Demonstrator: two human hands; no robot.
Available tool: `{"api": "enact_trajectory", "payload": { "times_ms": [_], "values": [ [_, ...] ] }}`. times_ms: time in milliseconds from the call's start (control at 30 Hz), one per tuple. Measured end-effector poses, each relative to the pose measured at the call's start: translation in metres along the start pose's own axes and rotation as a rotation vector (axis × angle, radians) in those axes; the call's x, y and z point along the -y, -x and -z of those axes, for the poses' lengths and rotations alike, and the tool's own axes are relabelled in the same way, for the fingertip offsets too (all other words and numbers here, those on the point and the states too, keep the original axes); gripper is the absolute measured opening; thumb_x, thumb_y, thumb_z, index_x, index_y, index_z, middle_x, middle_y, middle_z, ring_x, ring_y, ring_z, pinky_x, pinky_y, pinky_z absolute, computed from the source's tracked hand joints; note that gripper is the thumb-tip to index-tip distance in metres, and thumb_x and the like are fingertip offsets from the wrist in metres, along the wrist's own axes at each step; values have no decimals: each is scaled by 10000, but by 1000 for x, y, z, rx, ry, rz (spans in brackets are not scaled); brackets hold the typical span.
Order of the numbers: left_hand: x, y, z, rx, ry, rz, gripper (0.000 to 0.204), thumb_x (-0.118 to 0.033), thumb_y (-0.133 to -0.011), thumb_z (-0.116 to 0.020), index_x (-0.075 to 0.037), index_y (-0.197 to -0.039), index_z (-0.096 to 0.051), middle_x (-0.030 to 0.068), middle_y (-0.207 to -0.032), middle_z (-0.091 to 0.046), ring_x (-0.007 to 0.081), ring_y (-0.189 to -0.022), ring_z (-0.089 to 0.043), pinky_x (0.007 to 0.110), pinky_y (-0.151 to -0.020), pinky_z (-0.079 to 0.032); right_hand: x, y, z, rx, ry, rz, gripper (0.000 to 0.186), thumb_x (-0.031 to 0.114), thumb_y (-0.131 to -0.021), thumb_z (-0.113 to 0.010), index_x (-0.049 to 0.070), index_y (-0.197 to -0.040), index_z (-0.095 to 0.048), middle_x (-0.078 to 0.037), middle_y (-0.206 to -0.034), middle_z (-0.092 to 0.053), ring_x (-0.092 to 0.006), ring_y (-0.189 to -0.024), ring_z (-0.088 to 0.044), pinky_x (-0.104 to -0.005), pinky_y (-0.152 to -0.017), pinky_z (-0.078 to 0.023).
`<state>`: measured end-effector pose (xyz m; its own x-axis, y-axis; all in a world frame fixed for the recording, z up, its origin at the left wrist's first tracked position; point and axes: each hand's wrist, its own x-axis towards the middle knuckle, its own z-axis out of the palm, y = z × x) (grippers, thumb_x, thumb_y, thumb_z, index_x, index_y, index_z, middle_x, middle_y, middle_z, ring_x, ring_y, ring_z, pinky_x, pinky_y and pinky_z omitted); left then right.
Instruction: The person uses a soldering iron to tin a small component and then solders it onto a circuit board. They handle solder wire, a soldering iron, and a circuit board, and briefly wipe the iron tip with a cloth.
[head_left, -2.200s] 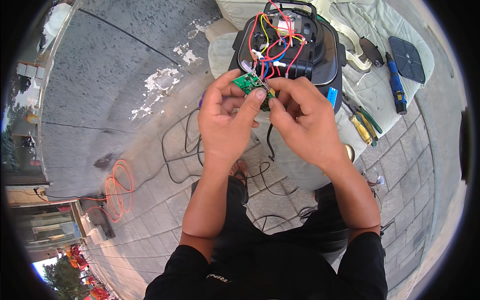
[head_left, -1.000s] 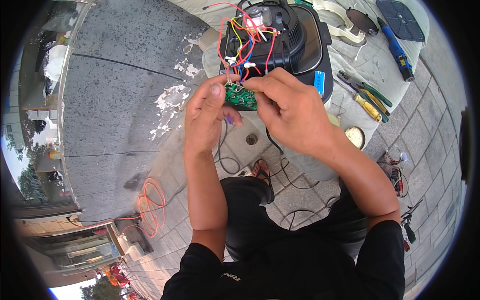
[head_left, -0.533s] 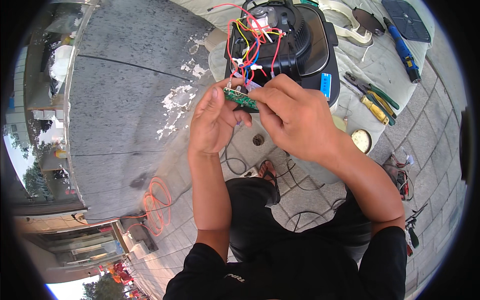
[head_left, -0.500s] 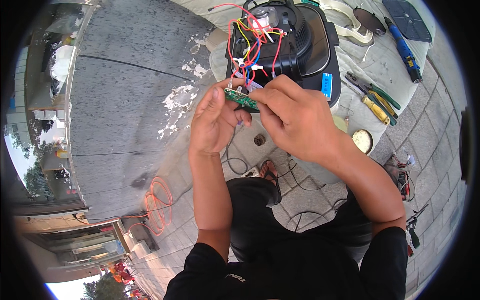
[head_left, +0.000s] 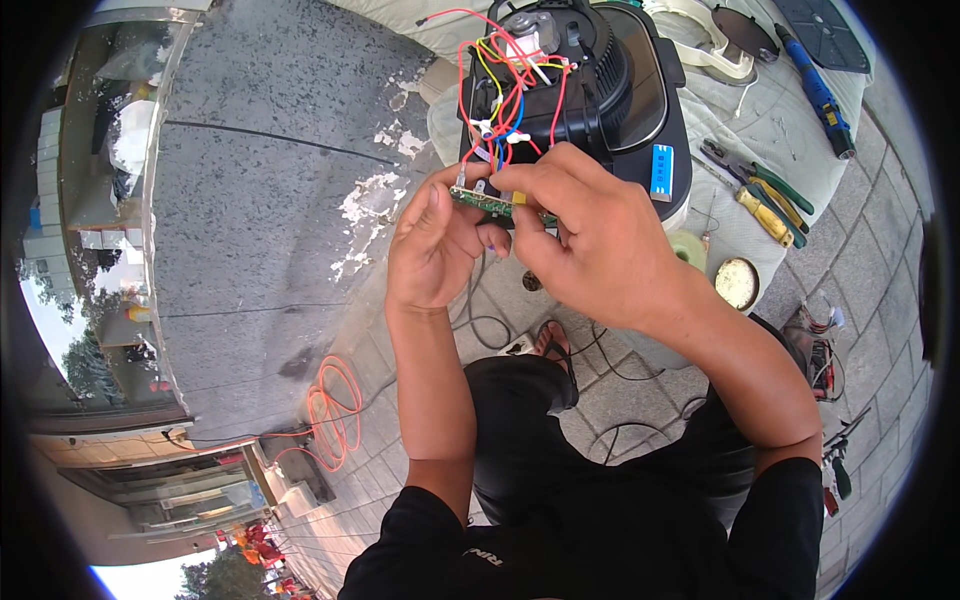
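Note:
My left hand grips the left end of a green circuit board, its thumb up along the near side. My right hand is closed at the board's right end, its thumb and forefinger pinching near a yellow component; exactly what these fingertips hold is hidden. Red, blue and yellow wires run from the board's top edge up to a black appliance with its housing opened. White connectors sit among the wires.
On the pale cloth to the right lie pliers, a yellow-handled tool and a blue soldering iron. A round tin stands near the cloth's edge. An orange cable coil rests on the paving at left.
The whole view has shifted slightly, with everything a little further right. My right fingers have changed position at the board, and the yellow component now shows between them. My left hand keeps its grip.

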<state>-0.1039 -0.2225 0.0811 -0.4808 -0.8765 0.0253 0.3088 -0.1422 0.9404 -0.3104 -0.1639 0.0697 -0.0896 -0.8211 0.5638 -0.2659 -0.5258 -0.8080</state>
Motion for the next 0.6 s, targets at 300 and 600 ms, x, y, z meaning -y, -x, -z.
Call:
{"api": "enact_trajectory", "payload": {
  "times_ms": [300, 600],
  "values": [
    [-1, 1, 1, 20, -34, 0, 493, -343, -1126, -497, 64, -1397, -552, 209, -1261, -669, 296, -920, -700, 426, -723, -584, 11, -6, 6, 118, -118, -197, 326, 116, -907, -665, 72, -1221, -740, -138, -913, -652, -345, -785, -682, -450, -733, -558],
    [0, 3, 11, 45, -58, 10, 473, -330, -1120, -518, 41, -1409, -561, 197, -1322, -658, 297, -947, -706, 434, -736, -588, 18, -14, 13, 198, -255, -346, 319, 184, -907, -711, 28, -1181, -759, -130, -811, -669, -298, -779, -665, -415, -755, -537]
  ]
}}
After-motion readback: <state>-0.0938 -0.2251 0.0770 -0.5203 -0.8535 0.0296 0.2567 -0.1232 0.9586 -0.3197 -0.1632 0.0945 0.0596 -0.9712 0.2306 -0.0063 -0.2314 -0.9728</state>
